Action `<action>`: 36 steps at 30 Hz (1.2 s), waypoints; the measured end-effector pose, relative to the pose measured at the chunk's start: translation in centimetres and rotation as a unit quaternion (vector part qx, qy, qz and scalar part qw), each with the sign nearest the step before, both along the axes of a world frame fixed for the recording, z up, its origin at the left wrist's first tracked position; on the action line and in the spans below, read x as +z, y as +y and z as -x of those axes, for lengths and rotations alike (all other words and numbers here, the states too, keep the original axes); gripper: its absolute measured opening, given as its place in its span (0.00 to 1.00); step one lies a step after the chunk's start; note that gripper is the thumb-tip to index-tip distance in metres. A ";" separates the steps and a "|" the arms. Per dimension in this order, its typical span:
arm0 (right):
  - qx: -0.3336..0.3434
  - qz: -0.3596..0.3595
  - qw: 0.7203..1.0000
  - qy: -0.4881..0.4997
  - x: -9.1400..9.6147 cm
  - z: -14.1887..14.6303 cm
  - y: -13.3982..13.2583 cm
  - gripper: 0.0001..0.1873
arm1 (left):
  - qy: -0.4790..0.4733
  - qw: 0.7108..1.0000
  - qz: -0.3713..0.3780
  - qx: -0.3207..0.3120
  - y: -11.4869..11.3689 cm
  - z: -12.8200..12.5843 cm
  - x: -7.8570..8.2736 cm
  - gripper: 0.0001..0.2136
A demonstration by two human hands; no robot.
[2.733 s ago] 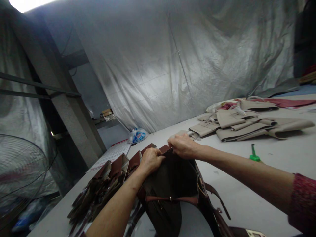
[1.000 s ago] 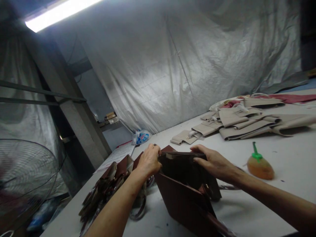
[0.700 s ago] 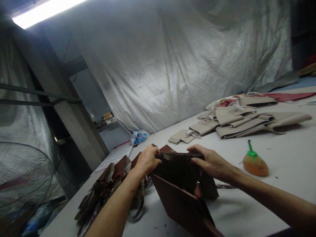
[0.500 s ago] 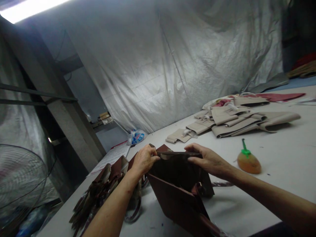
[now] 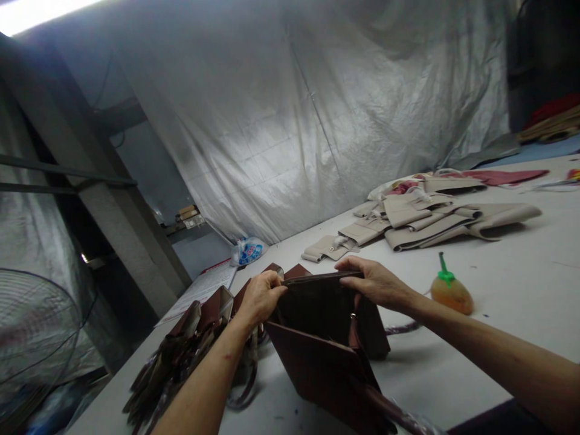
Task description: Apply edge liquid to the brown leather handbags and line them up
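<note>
A dark brown handbag stands on the white table with its mouth gaping towards me. My left hand pinches the far rim at its left corner, thumb on the inside. At the right end of that same rim, my right hand grips the edge between thumb and fingers. The bag's dark interior shows between both hands, and a strap with a small metal fitting hangs at its right side. A plastic-wrapped handle sticks out at the lower right. The bag's bottom is partly out of frame.
Several more brown bags lie in a row at the left. Beige bag pieces are piled at the back right. Right of my hand stands an orange squeeze bottle with a green nozzle. Printed sheets and a blue-white plastic bag lie behind.
Both hands keep their hold on the far rim, which now looks straighter. The strap inside the right side has shifted and hangs more upright. The whole view has moved slightly.
</note>
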State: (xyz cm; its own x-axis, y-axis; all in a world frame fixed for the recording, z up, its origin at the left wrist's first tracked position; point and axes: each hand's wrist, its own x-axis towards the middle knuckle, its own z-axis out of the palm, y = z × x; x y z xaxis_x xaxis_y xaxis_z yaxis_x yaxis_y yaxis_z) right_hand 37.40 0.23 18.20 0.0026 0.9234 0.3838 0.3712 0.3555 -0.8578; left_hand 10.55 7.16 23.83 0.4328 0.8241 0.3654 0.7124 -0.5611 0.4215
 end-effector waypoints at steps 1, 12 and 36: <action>-0.005 -0.003 1.000 -0.009 0.0 0.0 0.1 0.13 | -0.001 1.000 0.002 0.009 -0.1 0.0 0.0 0.08; -0.048 -0.037 0.989 -0.136 1.0 0.5 0.0 0.11 | 0.031 0.997 0.003 0.069 -1.0 -0.6 0.8 0.06; 0.064 0.008 0.928 -0.368 6.2 6.8 3.7 0.12 | 0.035 0.997 -0.006 0.069 -1.9 -0.6 0.9 0.07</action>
State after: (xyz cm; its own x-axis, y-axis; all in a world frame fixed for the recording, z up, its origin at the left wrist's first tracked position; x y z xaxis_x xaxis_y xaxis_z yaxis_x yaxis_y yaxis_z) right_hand 30.60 3.95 24.40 -0.3646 0.9035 0.2252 0.8141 0.4267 -0.3938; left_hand 11.18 5.21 24.77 0.3408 0.8734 0.3478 0.8104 -0.4604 0.3622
